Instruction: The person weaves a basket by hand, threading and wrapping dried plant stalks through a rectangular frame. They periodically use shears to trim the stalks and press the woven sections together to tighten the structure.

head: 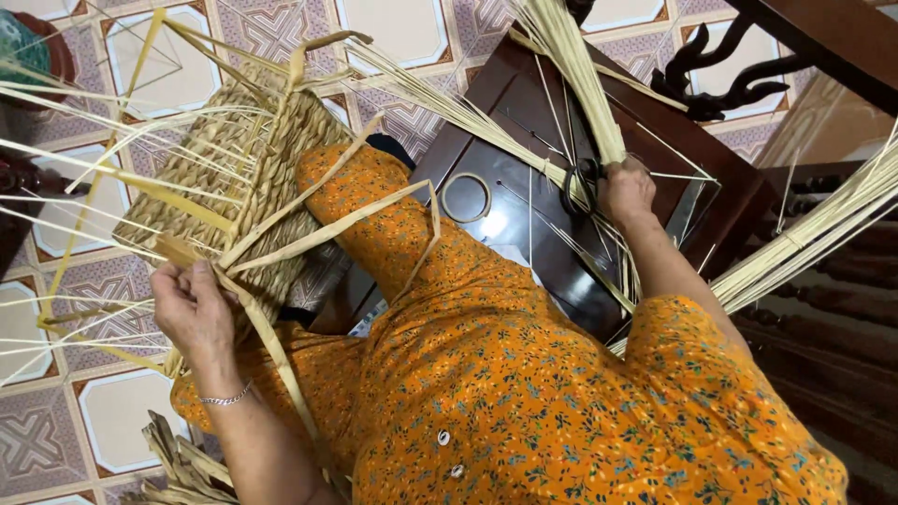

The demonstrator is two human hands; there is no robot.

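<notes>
Over the patterned tile floor (131,421), room is tight: a half-woven tan straw basket (253,178) leans on the knee in orange flowered cloth, its loose pale strands fanning out past the left edge of view. Just beside it stands a dark glossy wooden table (505,224), its near edge touching the lap, with a thin tan ring (466,197) lying on top. Left hand (192,309), bracelet on the wrist, is curled narrow around flat yellow straw strips (271,346) at the basket's lower edge, forearm rising from the bottom of view. Right hand (625,192), arm stretched forward across the table, is clenched on a bundle of pale reed stalks (571,65), with black-handled scissors (582,182) touching its knuckles.
</notes>
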